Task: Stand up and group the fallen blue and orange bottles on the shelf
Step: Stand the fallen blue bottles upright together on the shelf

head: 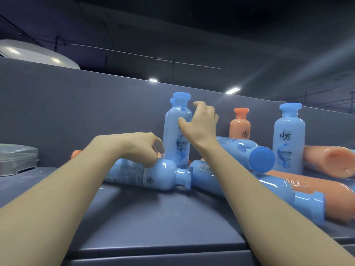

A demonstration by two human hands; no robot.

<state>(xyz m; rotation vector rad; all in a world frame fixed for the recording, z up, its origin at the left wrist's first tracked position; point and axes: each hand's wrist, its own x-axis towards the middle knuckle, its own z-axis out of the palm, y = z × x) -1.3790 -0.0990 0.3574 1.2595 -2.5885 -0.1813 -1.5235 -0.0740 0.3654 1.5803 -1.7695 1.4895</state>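
Observation:
On the grey shelf point(153, 217) an upright blue bottle point(177, 143) stands against the back panel. My right hand point(200, 121) is beside its shoulder, thumb touching its front and fingers loosely spread near the cap. My left hand point(142, 148) curls down over a fallen orange bottle point(75, 153), which my forearm mostly hides. In front of it lies a fallen blue bottle point(146, 175). Two more blue bottles point(247, 150) point(272, 191) and two orange ones point(317, 192) point(330, 162) lie on their sides at the right. An orange bottle point(239, 125) and a blue bottle point(289, 139) stand upright.
A grey lidded container point(17, 160) sits on the shelf at the far left. The grey back panel point(76, 112) rises behind the bottles. The shelf's front edge point(153, 252) runs below my forearms.

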